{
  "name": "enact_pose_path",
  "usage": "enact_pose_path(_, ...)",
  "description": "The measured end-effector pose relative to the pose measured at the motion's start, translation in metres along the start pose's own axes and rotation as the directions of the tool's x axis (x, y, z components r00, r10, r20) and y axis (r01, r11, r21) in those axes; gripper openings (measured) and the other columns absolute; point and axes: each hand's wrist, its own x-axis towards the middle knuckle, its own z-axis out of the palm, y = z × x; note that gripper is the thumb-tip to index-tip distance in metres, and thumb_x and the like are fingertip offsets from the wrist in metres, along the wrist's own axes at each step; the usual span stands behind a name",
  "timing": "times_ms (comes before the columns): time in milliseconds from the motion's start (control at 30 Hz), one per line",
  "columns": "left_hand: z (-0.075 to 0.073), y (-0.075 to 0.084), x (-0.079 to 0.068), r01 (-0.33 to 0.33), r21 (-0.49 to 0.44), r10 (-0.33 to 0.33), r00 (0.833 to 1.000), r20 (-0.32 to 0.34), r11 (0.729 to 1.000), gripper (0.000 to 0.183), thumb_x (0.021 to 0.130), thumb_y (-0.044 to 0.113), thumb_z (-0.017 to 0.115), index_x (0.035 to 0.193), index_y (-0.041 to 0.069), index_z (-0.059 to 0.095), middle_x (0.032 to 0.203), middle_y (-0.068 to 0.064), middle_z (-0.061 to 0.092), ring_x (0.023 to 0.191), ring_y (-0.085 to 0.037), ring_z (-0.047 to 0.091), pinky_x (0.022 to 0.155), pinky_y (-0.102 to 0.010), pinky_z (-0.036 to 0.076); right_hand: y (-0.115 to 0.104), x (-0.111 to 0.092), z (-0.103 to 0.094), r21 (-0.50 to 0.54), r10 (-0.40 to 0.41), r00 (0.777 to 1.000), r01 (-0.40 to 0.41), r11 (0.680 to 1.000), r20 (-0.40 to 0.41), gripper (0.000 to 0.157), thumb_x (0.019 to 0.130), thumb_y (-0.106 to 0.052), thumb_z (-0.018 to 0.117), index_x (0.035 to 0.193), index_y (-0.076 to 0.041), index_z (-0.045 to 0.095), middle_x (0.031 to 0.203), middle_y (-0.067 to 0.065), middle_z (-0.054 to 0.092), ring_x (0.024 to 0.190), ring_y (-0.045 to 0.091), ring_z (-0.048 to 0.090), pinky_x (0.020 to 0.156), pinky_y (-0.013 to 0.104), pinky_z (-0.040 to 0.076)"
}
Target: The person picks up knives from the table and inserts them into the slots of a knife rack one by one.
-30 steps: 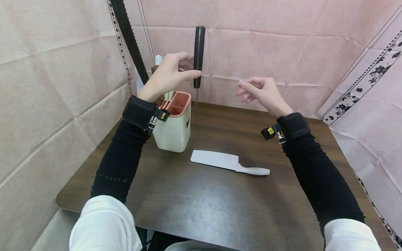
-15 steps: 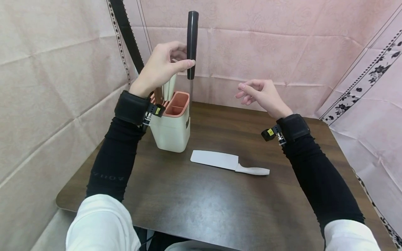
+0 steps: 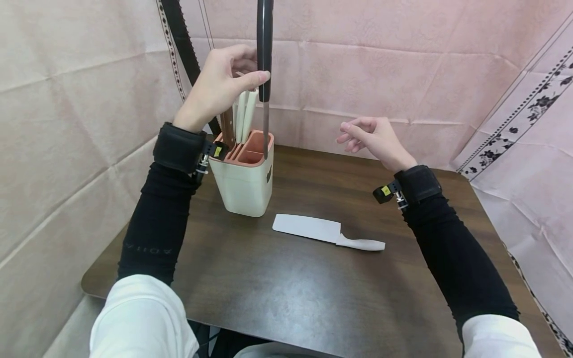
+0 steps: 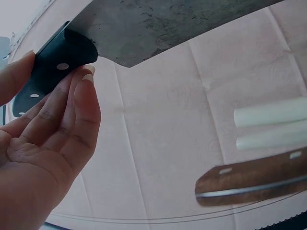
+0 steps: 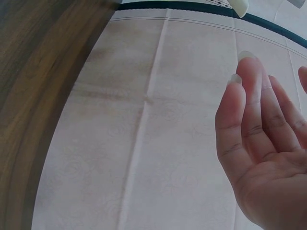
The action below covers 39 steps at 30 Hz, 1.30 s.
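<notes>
My left hand [image 3: 224, 79] pinches the black handle of a kitchen knife [image 3: 264, 49] between thumb and fingers. The knife stands upright, handle up; its blade, edge-on in the head view, points down over the right side of the knife block [image 3: 241, 189]. In the left wrist view the knife's wide, spotted metal blade [image 4: 153, 28] runs out from the riveted handle. My right hand [image 3: 373, 139] hovers over the table's far right part, fingers relaxed, holding nothing. A white cleaver [image 3: 309, 226] lies flat on the table, handle to the right.
The cream block has an orange slotted top; light green handles [image 3: 244, 117] and a brown wooden handle [image 3: 227, 127] stick up from it. The dark wooden table [image 3: 286, 293] ends at pink cloth walls [image 3: 403, 59] behind and at both sides.
My left hand has moved up and to the left with the black-handled knife, bringing its blade over the block. The right hand and the cleaver stay about where they were.
</notes>
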Motion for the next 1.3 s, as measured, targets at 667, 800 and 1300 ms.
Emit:
enact_pose_path(667,-0.027,-0.01,-0.009,0.06,-0.023,-0.062,0.992,-0.108,0.998,0.046,0.088,0.022,0.062,0.13,0.007,0.052,0.115,-0.017,0.064,0.09,-0.017,0.057,0.081,-0.026,0.047,0.01,-0.002,0.0,0.065,0.011,1.0,-0.011,0.998,0.0,0.019,0.088,-0.017,0.062,0.096,-0.001,0.066,0.073,0.003,0.075,0.058,0.02,0.063,0.055,0.021,0.057)
enact_pose_path(800,-0.032,-0.013,-0.012,0.069,0.0,-0.069,0.991,-0.118,0.998,0.048,0.088,0.024,0.061,0.132,0.008,0.05,0.115,-0.017,0.064,0.09,-0.015,0.057,0.084,-0.027,0.047,0.009,-0.003,0.0,0.077,0.016,1.0,-0.016,0.997,-0.003,0.018,0.088,-0.017,0.062,0.095,-0.001,0.066,0.073,0.003,0.075,0.057,0.019,0.063,0.054,0.021,0.057)
enact_pose_path(1300,-0.05,-0.022,-0.021,0.075,-0.12,-0.096,0.979,-0.177,0.99,0.041,0.087,0.019,0.064,0.126,0.008,0.056,0.094,0.004,0.064,0.081,-0.016,0.057,0.078,-0.023,0.044,0.012,-0.007,-0.004,0.074,0.016,1.0,-0.017,0.997,0.026,0.022,0.088,-0.018,0.062,0.099,0.001,0.066,0.076,0.006,0.075,0.06,0.019,0.064,0.057,0.021,0.057)
